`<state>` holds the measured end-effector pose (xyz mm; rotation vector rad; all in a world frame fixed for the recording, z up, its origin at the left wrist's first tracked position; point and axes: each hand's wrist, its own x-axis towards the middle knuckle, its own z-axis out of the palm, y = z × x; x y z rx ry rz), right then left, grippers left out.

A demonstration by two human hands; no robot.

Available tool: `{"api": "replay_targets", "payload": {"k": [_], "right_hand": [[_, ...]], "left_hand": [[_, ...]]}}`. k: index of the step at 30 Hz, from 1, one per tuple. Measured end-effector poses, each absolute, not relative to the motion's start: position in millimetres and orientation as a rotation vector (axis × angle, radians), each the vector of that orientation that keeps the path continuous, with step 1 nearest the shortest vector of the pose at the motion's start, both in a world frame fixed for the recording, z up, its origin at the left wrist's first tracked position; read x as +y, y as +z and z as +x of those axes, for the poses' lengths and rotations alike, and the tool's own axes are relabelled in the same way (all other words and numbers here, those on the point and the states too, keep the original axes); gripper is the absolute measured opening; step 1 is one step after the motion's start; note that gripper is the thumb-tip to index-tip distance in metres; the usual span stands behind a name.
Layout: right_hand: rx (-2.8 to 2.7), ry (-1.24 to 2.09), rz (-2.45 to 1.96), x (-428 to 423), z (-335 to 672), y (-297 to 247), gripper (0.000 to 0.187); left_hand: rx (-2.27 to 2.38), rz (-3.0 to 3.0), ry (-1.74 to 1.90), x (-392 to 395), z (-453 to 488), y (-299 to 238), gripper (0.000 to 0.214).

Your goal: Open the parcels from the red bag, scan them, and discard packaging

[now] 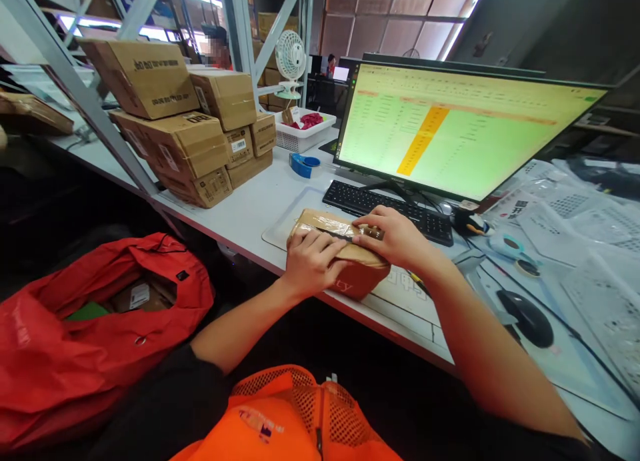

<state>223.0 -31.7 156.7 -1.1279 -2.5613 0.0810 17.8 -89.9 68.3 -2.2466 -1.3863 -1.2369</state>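
A small cardboard box [356, 280] with a red printed front and shiny tape across its top sits at the desk's front edge. My left hand [313, 260] grips its near left part, fingers over the top and thumb toward the front. On the far right part of the top, my right hand [393, 238] holds the flap near the seam with its fingers and thumb. A dark line runs along the seam between both hands. What lies under my fingertips is hidden.
Stacked cardboard boxes [173, 141] stand at the left beside a metal post. A blue tape dispenser [303, 165], a keyboard [345, 198] and a monitor [450, 128] are beyond. To the right lies a mouse [525, 318]. An open red bag [115, 354] is at lower left.
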Motion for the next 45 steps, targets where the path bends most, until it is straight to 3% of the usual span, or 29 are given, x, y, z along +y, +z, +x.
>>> {"api": "replay_targets", "payload": {"k": [5, 9, 13, 18, 21, 27, 30, 33, 36, 40, 43, 45], "right_hand": [[-2.507, -0.209, -1.395, -15.7, 217.8, 166.0, 0.032], [-2.431, 0.142, -1.694, 20.1, 208.3, 165.1, 0.033], [-2.469, 0.490, -1.714, 40.6, 203.5, 153.2, 0.041], [-2.451, 0.515, -1.711, 40.3, 206.8, 148.9, 0.038], [-2.423, 0.518, -1.714, 38.5, 208.1, 149.2, 0.042], [-2.375, 0.551, -1.695, 40.1, 208.3, 146.3, 0.043], [-2.342, 0.576, -1.701, 41.5, 208.2, 144.6, 0.040], [-2.305, 0.596, -1.681, 40.1, 209.6, 142.7, 0.042], [-2.250, 0.614, -1.620, 38.2, 212.1, 140.2, 0.044], [-2.097, 0.662, -1.488, 38.1, 214.1, 136.7, 0.045], [-1.858, 0.685, -1.345, 31.9, 218.0, 131.5, 0.045], [-1.681, 0.684, -1.253, 19.0, 226.3, 122.5, 0.060]], "left_hand": [[-1.367, -2.281, -1.205, -97.3, 18.7, 71.6, 0.026], [-1.363, -2.453, -1.055, -97.7, 7.7, 95.6, 0.028], [-1.331, -2.813, -0.791, -61.0, -4.7, 143.2, 0.037], [-1.341, -2.994, -0.492, -36.2, 3.9, 178.2, 0.033], [-1.244, -2.914, -0.467, -74.0, 9.9, 165.1, 0.017], [-1.162, -3.171, -0.503, -104.2, -10.7, 164.2, 0.012], [-1.266, -3.182, -0.532, -59.9, -15.5, 195.3, 0.023], [-1.349, -3.221, -0.010, -20.7, -6.0, 215.8, 0.051], [-1.332, -3.140, 0.442, -10.5, 10.9, 219.5, 0.064], [-1.370, -2.994, 0.510, -24.7, 26.7, 214.6, 0.070], [-1.328, -2.939, 0.469, -36.8, 29.1, 212.6, 0.060], [-1.268, -2.922, 0.403, -44.4, 23.7, 213.7, 0.055]]}}
